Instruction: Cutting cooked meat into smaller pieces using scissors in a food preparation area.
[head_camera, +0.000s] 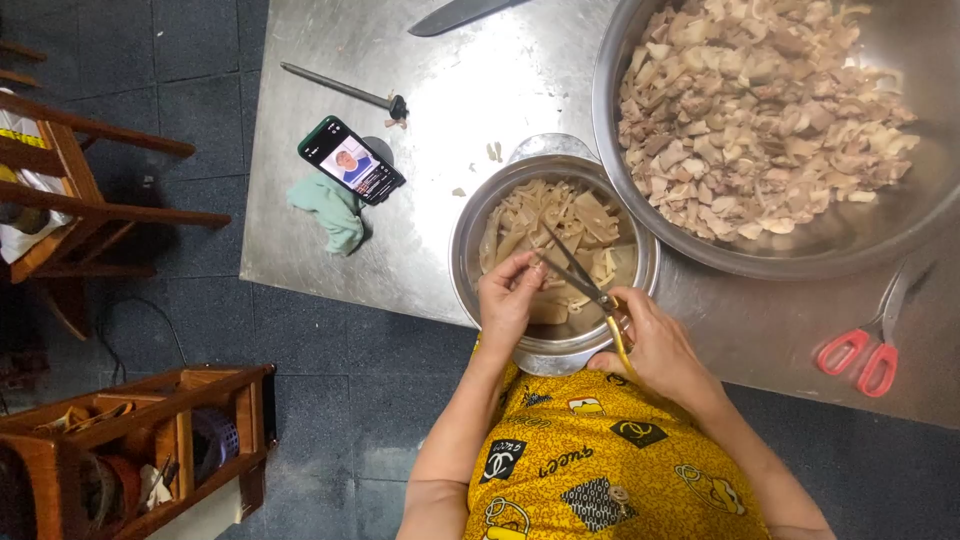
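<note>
A pale strip is pinched between the fingertips of the left hand and held up over the small steel bowl, so that it lies across the blades. The yellow-handled scissors are gripped by the right hand, its fingers curled through the handle loops, the blades parted just beside the left fingertips. Cut pieces look to be meant to drop straight down among the uncut strips heaped below the fingers.

Beyond the fingers, up and to the right, a large steel bowl is seen, piled with short pale pieces. Two bowls are counted, both on a steel table.

Right of the right hand, a second pair of scissors with red handles lies unused; two pairs in all. Left of the left hand, one phone is propped on one green cloth, its lit screen tilted towards the person. Farther off, one sharpening rod and one knife are laid flat, well apart from both hands.
</note>
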